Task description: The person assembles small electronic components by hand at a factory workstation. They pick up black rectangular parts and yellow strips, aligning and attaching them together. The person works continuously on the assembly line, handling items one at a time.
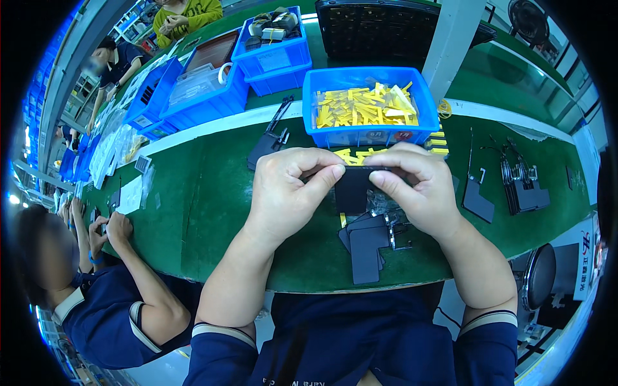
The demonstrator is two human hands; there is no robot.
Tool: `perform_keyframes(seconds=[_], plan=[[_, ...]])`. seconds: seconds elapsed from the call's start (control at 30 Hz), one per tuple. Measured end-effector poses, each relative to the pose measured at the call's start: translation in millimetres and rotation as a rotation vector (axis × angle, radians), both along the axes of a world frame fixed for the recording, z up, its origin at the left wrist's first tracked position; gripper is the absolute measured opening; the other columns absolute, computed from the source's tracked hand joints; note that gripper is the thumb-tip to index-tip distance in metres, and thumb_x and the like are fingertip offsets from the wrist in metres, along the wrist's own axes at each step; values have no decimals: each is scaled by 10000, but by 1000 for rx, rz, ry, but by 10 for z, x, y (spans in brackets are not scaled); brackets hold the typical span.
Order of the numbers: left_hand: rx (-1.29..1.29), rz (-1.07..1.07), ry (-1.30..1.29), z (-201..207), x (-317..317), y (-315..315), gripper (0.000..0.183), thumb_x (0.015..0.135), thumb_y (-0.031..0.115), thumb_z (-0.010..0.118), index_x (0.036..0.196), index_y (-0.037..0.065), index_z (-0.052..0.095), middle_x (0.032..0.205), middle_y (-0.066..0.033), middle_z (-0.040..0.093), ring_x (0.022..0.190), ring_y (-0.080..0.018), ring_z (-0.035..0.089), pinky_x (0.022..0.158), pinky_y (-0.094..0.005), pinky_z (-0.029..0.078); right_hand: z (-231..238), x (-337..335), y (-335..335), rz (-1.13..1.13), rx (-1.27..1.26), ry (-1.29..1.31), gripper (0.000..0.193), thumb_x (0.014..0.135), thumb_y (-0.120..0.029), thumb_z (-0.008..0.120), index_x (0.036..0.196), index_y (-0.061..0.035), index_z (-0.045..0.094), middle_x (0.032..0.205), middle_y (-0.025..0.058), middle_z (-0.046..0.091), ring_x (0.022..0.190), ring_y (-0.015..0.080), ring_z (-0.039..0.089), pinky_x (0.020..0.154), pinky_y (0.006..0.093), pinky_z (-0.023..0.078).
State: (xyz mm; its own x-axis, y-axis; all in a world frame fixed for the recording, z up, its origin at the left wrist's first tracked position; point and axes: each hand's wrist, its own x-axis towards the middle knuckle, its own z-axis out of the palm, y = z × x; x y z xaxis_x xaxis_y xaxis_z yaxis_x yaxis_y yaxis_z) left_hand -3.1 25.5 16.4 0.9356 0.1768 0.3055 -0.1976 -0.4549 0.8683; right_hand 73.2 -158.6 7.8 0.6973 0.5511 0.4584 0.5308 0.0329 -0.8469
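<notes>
The left hand (280,193) and right hand (421,186) pinch a black plate (351,197), fingers (336,171) squeezed onto its top edge. Working that edge seems the step; the next move needs steadiness

Round red sticker (403,136) and round dark sticker (375,137), both with characters, on blue bin (335,136) just beyond right hand (420,185). Dark logo and characters on white panel (584,260), well right of same hand. Pale lettering on navy shirt (360,341), nearer body than both hands.
</notes>
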Motion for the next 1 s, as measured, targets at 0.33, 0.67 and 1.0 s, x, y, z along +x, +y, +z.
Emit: perform_keyframes(seconds=[0.33, 0.67, 1.0], plan=[[120, -95, 124, 80, 7, 16, 84, 797, 63, 625, 809, -17, 646, 669, -29, 605, 590, -71, 541, 542, -216, 428, -69, 24, -26, 51, -131, 242, 121, 754, -62, 689, 845, 17, 673, 782, 91, 656, 679, 125, 606, 639, 255, 483], [-243, 305, 97, 57, 68, 815, 100, 843, 120, 599, 857, 38, 654, 732, 0, 616, 607, -71, 542, 575, -210, 441, -178, 132, -22, 72, -95, 269, 338, 799, -116, 674, 1106, 4, 600, 938, 106, 639, 834, 140, 615, 785, 270, 484], [249, 889, 541, -405, -150, 2143, 300, 793, 214, 614, 967, -28, 640, 845, -140, 644, 750, -210, 619, 674, -319, 493, -97, 105, 1, 155, -375, -1, 243, 773, -111, 662, 975, 21, 637, 866, 128, 628, 787, 208, 626, 729, 305, 491]])
